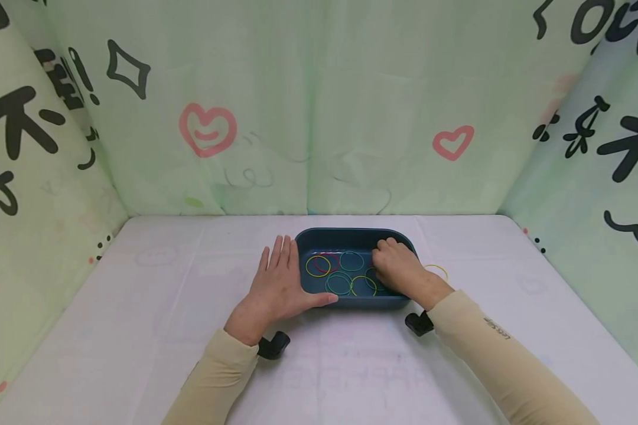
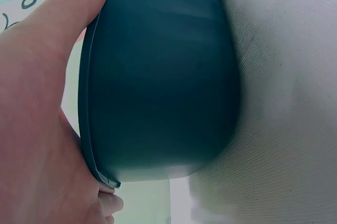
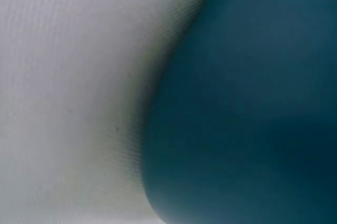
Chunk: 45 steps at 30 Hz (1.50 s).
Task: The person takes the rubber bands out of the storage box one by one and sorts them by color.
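Observation:
A dark blue rectangular tray (image 1: 351,302) sits on the table, with several thin yellow, red and teal rings inside that look like rubber bands (image 1: 352,252). Against its left end rests my left hand (image 1: 282,283), fingers straight and thumb along the front rim. The left wrist view shows that thumb at the rim, beside the tray's outer wall (image 2: 158,76). My right hand (image 1: 401,268) reaches into the tray's right side with its fingers bent downward. Its fingertips are hidden, so I cannot tell whether they hold a band. The right wrist view is filled by the tray's wall (image 3: 253,103) and white cloth.
A yellow band (image 1: 437,270) lies on the white-covered table (image 1: 319,366) just right of the tray, partly behind my right wrist. Pale green fabric walls (image 1: 319,106) with drawn hearts and lettering enclose the back and both sides.

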### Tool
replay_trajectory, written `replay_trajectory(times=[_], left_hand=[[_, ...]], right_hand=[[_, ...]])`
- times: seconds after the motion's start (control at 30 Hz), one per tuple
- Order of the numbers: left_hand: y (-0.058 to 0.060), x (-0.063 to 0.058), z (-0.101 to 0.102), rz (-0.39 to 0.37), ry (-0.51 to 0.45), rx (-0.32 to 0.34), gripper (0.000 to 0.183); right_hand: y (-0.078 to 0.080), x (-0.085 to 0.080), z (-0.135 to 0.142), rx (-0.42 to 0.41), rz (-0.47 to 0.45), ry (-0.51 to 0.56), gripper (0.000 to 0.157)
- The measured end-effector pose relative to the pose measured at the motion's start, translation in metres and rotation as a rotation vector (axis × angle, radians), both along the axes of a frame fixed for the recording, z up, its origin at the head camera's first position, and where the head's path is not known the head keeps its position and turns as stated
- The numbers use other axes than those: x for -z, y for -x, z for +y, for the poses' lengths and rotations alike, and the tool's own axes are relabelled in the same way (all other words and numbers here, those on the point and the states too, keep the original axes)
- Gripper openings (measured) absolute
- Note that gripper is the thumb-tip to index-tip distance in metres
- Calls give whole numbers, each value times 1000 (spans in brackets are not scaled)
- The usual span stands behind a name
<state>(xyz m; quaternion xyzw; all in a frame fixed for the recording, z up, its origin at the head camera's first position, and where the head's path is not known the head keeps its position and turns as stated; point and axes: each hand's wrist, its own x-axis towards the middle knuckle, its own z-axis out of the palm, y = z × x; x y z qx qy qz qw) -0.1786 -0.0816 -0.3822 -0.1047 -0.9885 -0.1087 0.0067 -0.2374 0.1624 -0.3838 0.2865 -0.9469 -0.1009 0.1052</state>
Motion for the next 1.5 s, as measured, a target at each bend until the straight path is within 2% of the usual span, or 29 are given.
replay_trajectory(times=[0.27, 0.73, 1.07, 1.5], left_hand=[[-1, 0, 0, -2, 2, 0, 131], [0, -4, 1, 16, 10, 6, 131], [1, -2, 0, 16, 5, 5, 131], [-1, -1, 0, 12, 0, 6, 130]], right_hand=[[-1, -4, 2, -1, 1, 17, 16], [0, -17, 9, -73, 94, 52, 16], [-3, -26, 11, -77, 116, 52, 14], [-7, -36, 19, -94, 194, 70, 15]])
